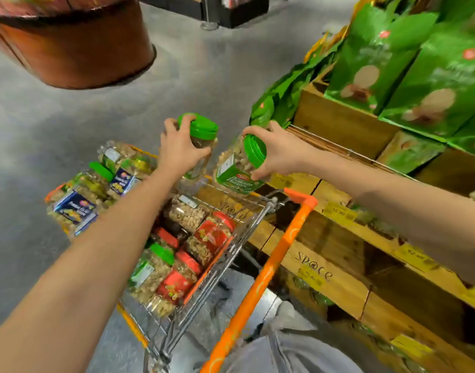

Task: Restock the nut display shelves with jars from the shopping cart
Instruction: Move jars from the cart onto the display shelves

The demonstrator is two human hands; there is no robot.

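Two green-lidded jars held above the cart, one per hand

The left jar [201, 129] is upright over the cart [247, 219]; the left hand [181, 150] has its grip closed round the jar top, fingers on the lid. The right jar [235, 176] is tilted, lid toward the person; the right hand [280, 149] has its grip closed round the lid rim. Judged purpose: lifting by the top lets both jars go in one transfer to the wooden shelves [336, 281] at right. The remaining jars [212, 238], red- and green-lidded, lie in the cart. The green label on the right jar is too blurred to read. One crate front [314, 265] reads "SP@CE"; the yellow price tags [338, 212] are not legible. Green bags [432, 84] stand above the shelves
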